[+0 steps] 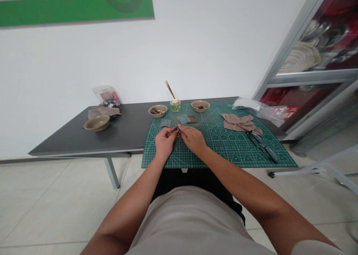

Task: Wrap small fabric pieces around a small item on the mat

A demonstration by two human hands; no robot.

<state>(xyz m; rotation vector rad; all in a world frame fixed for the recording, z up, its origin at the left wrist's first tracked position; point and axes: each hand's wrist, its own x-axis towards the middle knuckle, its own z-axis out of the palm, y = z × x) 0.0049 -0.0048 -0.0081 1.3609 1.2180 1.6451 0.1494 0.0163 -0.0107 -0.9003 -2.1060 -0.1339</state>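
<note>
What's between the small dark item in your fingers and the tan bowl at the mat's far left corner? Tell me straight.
Nothing upright. Only a flat grey-blue fabric square lies on the green cutting mat between the small dark item, pinched by the left hand and right hand, and the tan bowl.

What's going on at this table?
A person is working over a green cutting mat. The left hand and right hand both pinch a small dark piece, too small to make out. Just beyond lie grey-blue swatches and a brown swatch, with two tan bowls of dark bits behind them. A beige cloth and a pair of scissors lie to the right on the mat.
</note>
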